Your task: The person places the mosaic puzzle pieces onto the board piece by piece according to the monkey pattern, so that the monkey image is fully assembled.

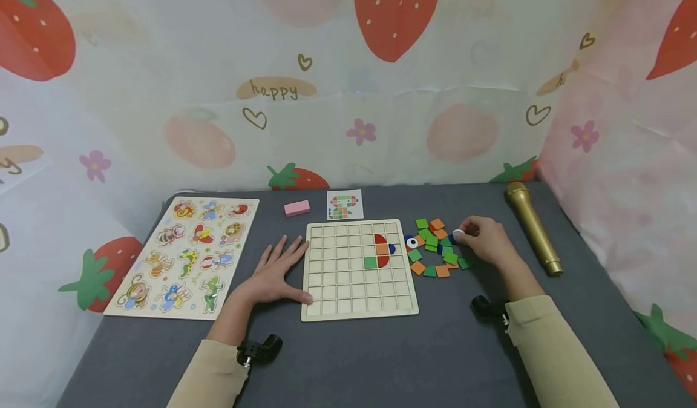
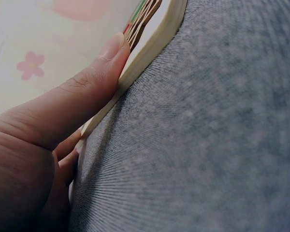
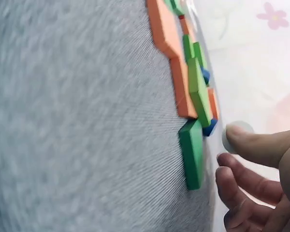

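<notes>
My left hand lies with fingers spread at the left edge of a wooden grid board; its thumb touches the rim, also in the left wrist view. On the board sit a green square, an orange square, red curved pieces and a blue half-round piece. My right hand pinches a small white round piece above the right side of a loose pile of green, orange and blue pieces. One round piece there looks like an eye.
A printed pattern card and a pink block lie behind the board. An insect picture board is at the left, a gold microphone at the right. The grey tabletop meets a strawberry-print cloth at the back.
</notes>
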Tool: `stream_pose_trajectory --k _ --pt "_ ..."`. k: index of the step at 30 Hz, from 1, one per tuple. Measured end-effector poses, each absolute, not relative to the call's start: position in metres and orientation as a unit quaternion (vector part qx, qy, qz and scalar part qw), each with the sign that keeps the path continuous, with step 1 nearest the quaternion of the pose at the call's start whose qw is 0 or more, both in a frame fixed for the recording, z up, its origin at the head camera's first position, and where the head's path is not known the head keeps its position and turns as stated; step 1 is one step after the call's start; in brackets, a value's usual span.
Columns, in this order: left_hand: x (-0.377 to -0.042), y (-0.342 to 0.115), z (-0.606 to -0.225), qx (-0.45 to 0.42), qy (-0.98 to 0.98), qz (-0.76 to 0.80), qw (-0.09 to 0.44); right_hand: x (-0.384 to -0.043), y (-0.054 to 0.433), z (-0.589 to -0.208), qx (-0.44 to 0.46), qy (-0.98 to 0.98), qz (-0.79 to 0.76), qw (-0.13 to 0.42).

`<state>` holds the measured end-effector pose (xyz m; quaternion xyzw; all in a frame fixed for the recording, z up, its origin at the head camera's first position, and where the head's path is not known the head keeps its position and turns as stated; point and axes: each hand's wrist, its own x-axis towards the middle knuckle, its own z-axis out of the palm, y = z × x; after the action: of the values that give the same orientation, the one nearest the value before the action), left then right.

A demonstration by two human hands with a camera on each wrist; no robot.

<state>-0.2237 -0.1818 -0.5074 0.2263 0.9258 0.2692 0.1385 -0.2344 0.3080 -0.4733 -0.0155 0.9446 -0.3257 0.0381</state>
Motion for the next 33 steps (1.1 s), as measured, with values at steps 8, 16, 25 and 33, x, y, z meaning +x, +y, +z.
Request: stream_pose_trajectory --k 8,16,25,33 --pt "-0.223 -0.181 -0.505 0.228 0.926 0.268 0.138 -0.234 0.294 -0.466 -0.032 0.931 -0.364 0.009" --pt "-0.224 -0.181 -0.506 0.224 0.929 0.259 0.141 -0.232 0.273 -0.464 -0.040 0.908 -0.416 0.037" --pt "-0.224 -0.181 -0.508 0.223 0.927 0.267 0.136 -0.231 0.247 -0.463 -0.053 0.901 -0.427 0.045" --pt "-0.224 -0.181 -0.508 0.224 0.927 0.269 0.135 -0.234 0.216 -0.469 -0.052 0.887 -0.458 0.036"
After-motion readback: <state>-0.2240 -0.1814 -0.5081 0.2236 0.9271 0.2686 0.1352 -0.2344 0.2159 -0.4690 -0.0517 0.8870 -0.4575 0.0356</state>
